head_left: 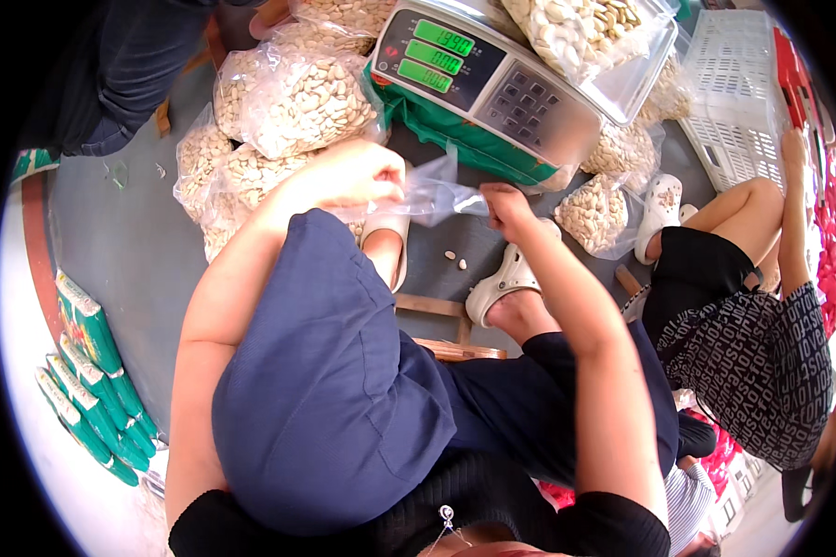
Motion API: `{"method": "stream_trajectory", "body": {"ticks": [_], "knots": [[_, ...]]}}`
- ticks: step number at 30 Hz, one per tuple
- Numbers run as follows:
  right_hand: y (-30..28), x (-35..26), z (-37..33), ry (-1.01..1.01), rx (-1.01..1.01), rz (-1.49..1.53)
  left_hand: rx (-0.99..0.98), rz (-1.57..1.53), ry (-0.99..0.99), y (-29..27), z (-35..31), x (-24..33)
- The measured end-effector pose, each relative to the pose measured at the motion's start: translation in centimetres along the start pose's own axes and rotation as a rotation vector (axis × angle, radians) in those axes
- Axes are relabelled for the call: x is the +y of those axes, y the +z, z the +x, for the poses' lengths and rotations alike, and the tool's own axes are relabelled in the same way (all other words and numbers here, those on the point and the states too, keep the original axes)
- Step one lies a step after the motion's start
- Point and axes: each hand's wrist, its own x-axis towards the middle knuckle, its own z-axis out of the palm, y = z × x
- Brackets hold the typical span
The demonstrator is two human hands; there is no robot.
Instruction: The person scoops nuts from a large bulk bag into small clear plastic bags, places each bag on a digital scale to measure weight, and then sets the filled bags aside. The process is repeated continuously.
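Observation:
A strip of clear plastic bag (434, 197) is stretched between my two hands, above the floor and just in front of the weighing scale. My left hand (373, 176), closed, grips its left end beside the filled bags. At the other end, my right hand (508, 206) pinches it between closed fingers. The scale (478, 79) has a lit green display and a keypad. On its tray lies a clear bag (581, 37) of large pale beans or seeds. Whether the stretched plastic is a whole bag I cannot tell.
Several filled bags (306, 102) of the same beans are heaped left of the scale, others (593, 215) right of it. A white crate (734, 93) stands far right, near a seated person (734, 362). Green packages (97, 381) lie left. Loose beans (450, 255) dot the floor.

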Motion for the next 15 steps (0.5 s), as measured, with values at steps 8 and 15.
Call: {"method": "stream_trajectory", "body": {"ticks": [8, 15], "knots": [[4.7, -2.3, 4.4, -0.047, 0.319, 0.305, -0.193, 0.101, -0.033, 5.5, -2.4, -1.6], [7.9, -2.7, 3.6, -0.146, 0.593, 0.337, -0.223, 0.177, -0.076, 7.5, -3.7, -3.3]]}}
